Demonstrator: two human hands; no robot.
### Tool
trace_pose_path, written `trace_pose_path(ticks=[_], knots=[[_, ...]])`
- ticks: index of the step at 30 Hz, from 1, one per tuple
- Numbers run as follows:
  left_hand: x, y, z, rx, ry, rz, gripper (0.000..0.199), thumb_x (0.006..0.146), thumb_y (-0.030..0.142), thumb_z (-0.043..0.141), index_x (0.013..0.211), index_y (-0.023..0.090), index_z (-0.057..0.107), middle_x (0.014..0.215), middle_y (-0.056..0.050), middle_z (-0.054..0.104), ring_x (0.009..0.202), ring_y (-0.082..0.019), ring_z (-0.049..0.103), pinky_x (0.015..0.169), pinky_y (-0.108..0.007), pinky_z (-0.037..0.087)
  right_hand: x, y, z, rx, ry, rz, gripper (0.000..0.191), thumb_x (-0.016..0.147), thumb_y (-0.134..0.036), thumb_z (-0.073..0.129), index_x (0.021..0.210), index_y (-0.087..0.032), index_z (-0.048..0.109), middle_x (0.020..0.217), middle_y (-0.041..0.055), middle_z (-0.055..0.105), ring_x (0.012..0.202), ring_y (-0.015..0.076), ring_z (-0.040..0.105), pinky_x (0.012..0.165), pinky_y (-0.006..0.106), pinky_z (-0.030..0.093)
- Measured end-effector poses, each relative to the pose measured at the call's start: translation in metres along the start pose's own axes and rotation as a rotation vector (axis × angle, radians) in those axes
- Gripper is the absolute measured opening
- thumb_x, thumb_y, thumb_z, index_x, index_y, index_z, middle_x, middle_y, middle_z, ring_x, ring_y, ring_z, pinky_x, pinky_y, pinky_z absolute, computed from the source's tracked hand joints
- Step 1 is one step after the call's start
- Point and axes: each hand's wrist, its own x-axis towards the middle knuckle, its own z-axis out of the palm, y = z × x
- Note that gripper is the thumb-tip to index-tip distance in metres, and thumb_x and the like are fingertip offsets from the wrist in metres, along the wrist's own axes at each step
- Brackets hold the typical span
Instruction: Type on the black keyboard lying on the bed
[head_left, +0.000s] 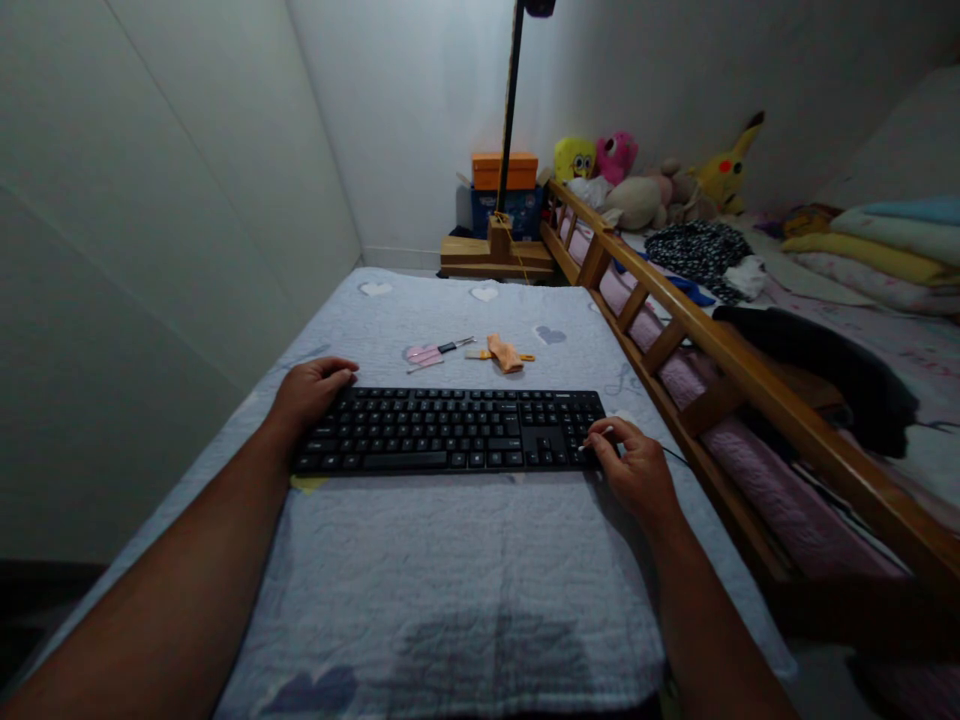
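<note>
A black keyboard (450, 430) lies flat across the quilted cloth. At its left end my left hand (309, 392) grips the edge, thumb and curled fingers around the upper left corner. Over the number keys at the right end, my right hand (634, 462) pinches a thin cotton swab (584, 447), whose white tip touches or nearly touches the keys. Behind the keyboard are another cotton swab (425, 368), a tweezer-like metal tool with a dark grip (448, 348), a yellow-handled brush (477, 354) and a crumpled orange cloth (505, 353) lying over the brush.
The heart-patterned cloth (465, 570) covers the table. A wooden bed rail (660, 290) runs along the right side, with bedding and plush toys (615, 160) beyond. A black pole on a wooden base (499, 255) and an orange box (504, 170) stand at the back.
</note>
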Motion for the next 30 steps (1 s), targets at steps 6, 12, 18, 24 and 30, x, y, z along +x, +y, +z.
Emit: trace_pose_path(ticks=[6,12,18,24,30], knots=[[-0.0013,0.0025,-0.0011,0.015,0.003,0.01,0.044,0.067,0.049,0.061,0.097,0.023,0.081,0.091,-0.004,0.078,0.09,-0.028,0.068,0.089,-0.036,0.054,0.0008,-0.0011,0.0007,0.005,0.0,0.005,0.018,0.089,-0.036,0.057,0.08,-0.024,0.067,0.078,0.0041,0.073,0.075,0.0235,0.067,0.075,0.035,0.048],[-0.0009,0.0036,-0.0018,0.017,0.004,0.029,0.04,0.067,0.046,0.06,0.093,0.021,0.08,0.09,-0.004,0.078,0.09,-0.028,0.069,0.088,-0.035,0.054,0.0002,0.0037,0.0012,-0.012,-0.006,0.012,0.019,0.09,-0.037,0.056,0.082,-0.023,0.067,0.078,0.0044,0.073,0.076,0.0234,0.067,0.075,0.035,0.048],[0.0004,0.0008,-0.0002,0.003,0.016,0.02,0.038,0.067,0.045,0.062,0.091,0.022,0.08,0.086,-0.003,0.077,0.088,-0.028,0.069,0.088,-0.038,0.055,0.0007,0.0026,-0.0006,-0.022,0.009,0.012,0.019,0.089,-0.037,0.057,0.08,-0.024,0.067,0.076,0.0043,0.072,0.075,0.0237,0.067,0.074,0.035,0.048],[-0.0004,0.0013,-0.0003,-0.028,0.01,0.002,0.043,0.067,0.046,0.061,0.095,0.02,0.08,0.085,-0.004,0.077,0.085,-0.028,0.069,0.089,-0.038,0.056,0.0006,0.0034,-0.0014,-0.018,0.028,0.001,0.018,0.089,-0.037,0.057,0.081,-0.024,0.067,0.075,0.0035,0.072,0.073,0.0233,0.066,0.074,0.035,0.047],[-0.0002,0.001,-0.0002,-0.029,0.012,0.023,0.042,0.067,0.046,0.061,0.093,0.02,0.08,0.088,-0.005,0.077,0.089,-0.028,0.07,0.092,-0.039,0.055,0.0003,0.0026,-0.0016,-0.018,0.042,0.023,0.02,0.089,-0.039,0.058,0.081,-0.023,0.067,0.075,0.0041,0.072,0.072,0.0231,0.066,0.073,0.035,0.047]])
